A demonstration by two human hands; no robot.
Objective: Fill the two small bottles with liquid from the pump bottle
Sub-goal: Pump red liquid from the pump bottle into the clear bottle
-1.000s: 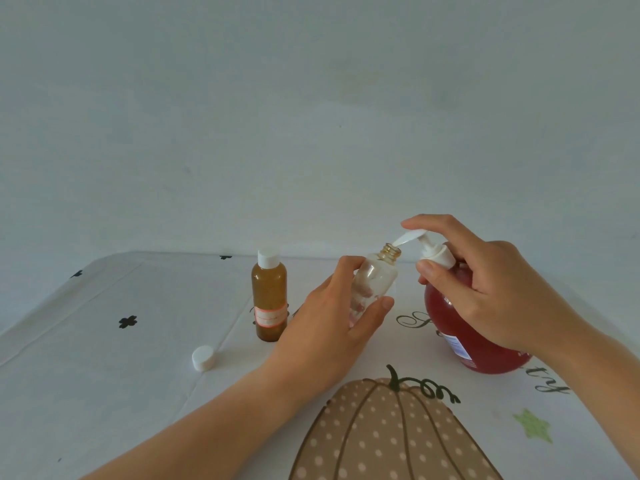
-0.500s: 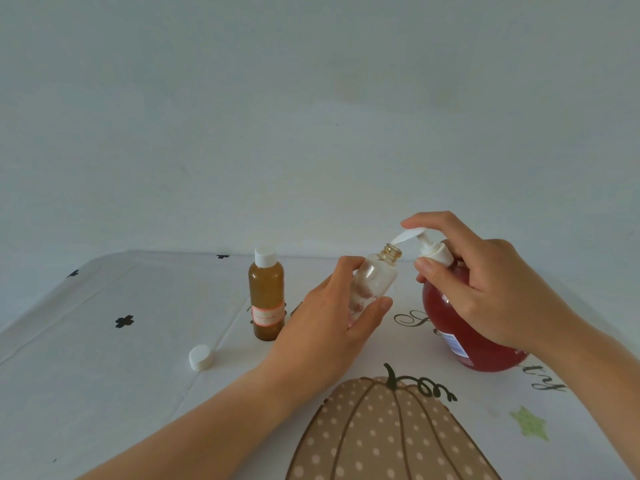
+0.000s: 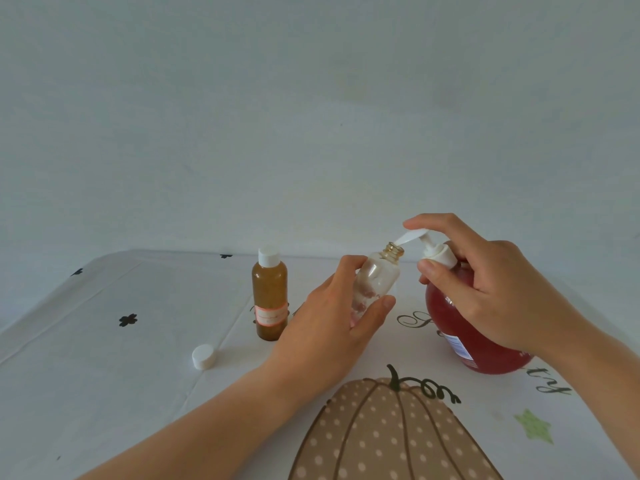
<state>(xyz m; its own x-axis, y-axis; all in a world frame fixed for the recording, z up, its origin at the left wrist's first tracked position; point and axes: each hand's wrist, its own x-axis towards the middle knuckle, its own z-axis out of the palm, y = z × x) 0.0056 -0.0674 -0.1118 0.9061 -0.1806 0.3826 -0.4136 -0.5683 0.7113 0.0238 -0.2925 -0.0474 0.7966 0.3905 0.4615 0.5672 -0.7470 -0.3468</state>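
Left hand [image 3: 332, 327] grips the tilted clear bottle [image 3: 375, 282], mouth beneath the spout [image 3: 408, 238]; right hand [image 3: 485, 289], at its 3 o'clock, clasps the pump bottle [image 3: 450, 320], forefinger atop. Capped amber bottle [image 3: 269, 299] at 9 o'clock.

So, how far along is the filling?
Done: the amber bottle stands capped, apparently full. In hand: the left hand holds the open clear bottle at the spout, the right hand on the pump bottle; little liquid inside. Left: fill it, fit the loose white cap.

Capped bottle [image 3: 269, 299] left of held bottle [image 3: 377, 282] — pump bottle [image 3: 464, 327] right; loose cap [image 3: 204, 356] front-left on table [image 3: 104, 375].
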